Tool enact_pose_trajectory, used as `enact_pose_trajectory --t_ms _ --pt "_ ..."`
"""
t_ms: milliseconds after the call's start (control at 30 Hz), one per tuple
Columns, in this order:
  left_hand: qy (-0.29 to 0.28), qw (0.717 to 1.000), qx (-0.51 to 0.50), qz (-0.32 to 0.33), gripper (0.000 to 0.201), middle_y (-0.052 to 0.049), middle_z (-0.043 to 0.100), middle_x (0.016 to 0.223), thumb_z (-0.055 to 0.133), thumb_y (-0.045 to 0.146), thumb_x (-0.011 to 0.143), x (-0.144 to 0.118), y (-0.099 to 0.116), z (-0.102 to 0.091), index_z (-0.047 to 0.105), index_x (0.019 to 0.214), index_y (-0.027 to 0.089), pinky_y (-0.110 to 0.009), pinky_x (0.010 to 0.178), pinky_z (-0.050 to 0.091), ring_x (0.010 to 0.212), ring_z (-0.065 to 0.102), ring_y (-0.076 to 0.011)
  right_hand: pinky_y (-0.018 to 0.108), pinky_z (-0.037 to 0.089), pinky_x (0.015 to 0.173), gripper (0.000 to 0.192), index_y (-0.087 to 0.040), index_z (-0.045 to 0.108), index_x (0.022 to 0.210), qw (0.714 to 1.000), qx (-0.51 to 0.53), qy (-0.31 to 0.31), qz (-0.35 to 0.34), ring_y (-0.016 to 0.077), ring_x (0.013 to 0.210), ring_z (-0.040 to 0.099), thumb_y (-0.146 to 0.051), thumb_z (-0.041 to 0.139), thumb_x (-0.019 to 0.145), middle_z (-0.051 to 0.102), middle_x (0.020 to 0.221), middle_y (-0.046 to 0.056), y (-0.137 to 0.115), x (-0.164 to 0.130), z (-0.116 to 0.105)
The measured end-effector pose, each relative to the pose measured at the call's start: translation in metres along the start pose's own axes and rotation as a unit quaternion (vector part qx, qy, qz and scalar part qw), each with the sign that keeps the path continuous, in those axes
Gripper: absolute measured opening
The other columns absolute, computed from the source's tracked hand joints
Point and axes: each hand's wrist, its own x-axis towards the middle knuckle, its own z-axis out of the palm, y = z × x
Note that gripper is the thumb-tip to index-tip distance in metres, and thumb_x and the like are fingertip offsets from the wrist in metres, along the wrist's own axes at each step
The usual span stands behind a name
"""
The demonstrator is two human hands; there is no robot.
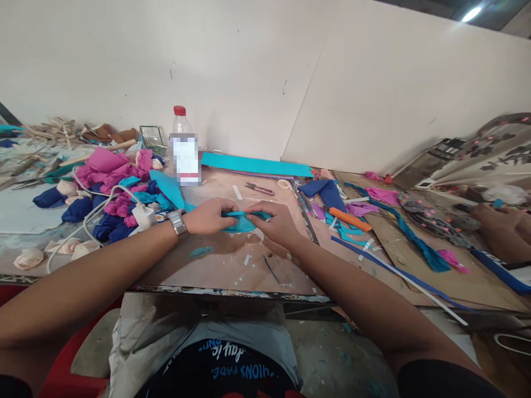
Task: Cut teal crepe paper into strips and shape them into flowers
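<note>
White wall panels back a cluttered brown worktable (249, 265) strewn with paper scraps.

Head view, centre: both hands meet over a teal piece (244, 222) lying flat on the table, just in front of the person. The left hand (207, 216), with a watch (178, 223) at the wrist, has its fingers closed on the piece's left end and on a narrow teal strip (244, 213) running along the top edge. The right hand (276, 221) pinches the strip's right end between thumb and fingers and presses it down. Neither hand is spread.

Head view, left: a heap of pink, teal and navy scraps (116, 193), cream paper roses (29, 257), and a white cable with plug (143, 216) close to the left wrist.

Head view, rear: a red-capped bottle (183, 146), teal sheets (257, 165) and snips (259, 188).

Head view, right: an orange roll (349, 219), a navy piece (326, 190), a long blue strip (385, 265), and another person's hand (504, 232) at the far edge.

Hazards, as judged:
- Uneven pull between the two pinches could tear or crease the thin strip.
- A slip of either grip would let the fold spring open or shift out of line.
- The left forearm may snag the cable and drag the plug across the work.
- Loose scraps under the piece may spoil a flat fold.
</note>
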Motion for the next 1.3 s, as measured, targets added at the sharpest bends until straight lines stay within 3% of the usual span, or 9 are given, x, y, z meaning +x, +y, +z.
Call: enact_pose_trajectory --t_ms 167,400,633,867,1100,1300 --pt "0.009 1.0 0.005 0.009 0.029 0.0 0.06 0.072 0.061 0.044 0.088 0.0 -0.001 0.001 0.067 0.084 0.016 -0.026 0.06 0.035 0.067 0.051 -0.0136 0.032 0.057 0.08 0.013 -0.023 0.08 0.096 1.0 -0.007 0.004 0.024 0.0209 0.087 0.074 -0.024 0.073 0.085 0.08 0.093 0.004 0.002 0.0 0.0" --pt "0.022 0.999 -0.025 0.009 0.049 0.003 0.041 0.061 0.047 0.056 0.096 0.0 0.0 0.002 0.065 0.079 0.014 -0.026 0.054 0.025 0.058 0.036 -0.0104 0.03 0.057 0.079 0.011 -0.024 0.08 0.092 1.0 -0.014 -0.008 -0.026 0.0189 0.084 0.074 -0.022 0.071 0.086 0.08 0.091 0.003 0.002 0.0 0.0" --pt "0.035 0.999 -0.029 0.013 0.042 0.003 0.046 0.061 0.054 0.052 0.094 0.002 -0.009 0.005 0.069 0.083 0.014 -0.024 0.053 0.025 0.057 0.036 -0.0095 0.03 0.057 0.08 0.014 -0.024 0.079 0.098 0.998 -0.048 -0.01 -0.045 0.0193 0.086 0.075 -0.027 0.07 0.088 0.08 0.094 0.003 0.004 -0.001 0.001" --pt "0.051 0.998 -0.041 0.019 0.04 0.0 0.061 0.068 0.058 0.051 0.091 0.002 -0.009 0.005 0.073 0.088 0.014 -0.025 0.055 0.032 0.059 0.045 -0.0108 0.033 0.057 0.083 0.017 -0.026 0.08 0.1 0.995 -0.073 -0.022 -0.058 0.0213 0.09 0.075 -0.035 0.068 0.091 0.08 0.098 0.003 0.003 0.0 -0.001" --pt "0.088 0.995 -0.006 0.04 0.035 -0.004 0.074 0.083 0.059 0.048 0.091 0.001 -0.008 0.007 0.074 0.091 0.017 -0.026 0.066 0.042 0.074 0.062 -0.0157 0.034 0.054 0.083 0.019 -0.025 0.078 0.101 0.992 -0.116 -0.016 -0.05 0.0227 0.092 0.073 -0.036 0.065 0.094 0.079 0.097 0.005 0.002 0.0 -0.001" --pt "0.119 0.99 0.045 0.058 0.033 -0.002 0.074 0.083 0.057 0.046 0.094 -0.001 -0.003 0.009 0.076 0.093 0.018 -0.026 0.067 0.04 0.072 0.061 -0.0147 0.034 0.051 0.084 0.018 -0.023 0.075 0.1 0.989 -0.141 -0.016 -0.049 0.0234 0.094 0.07 -0.034 0.063 0.095 0.077 0.098 0.005 0.0 0.0 -0.001"
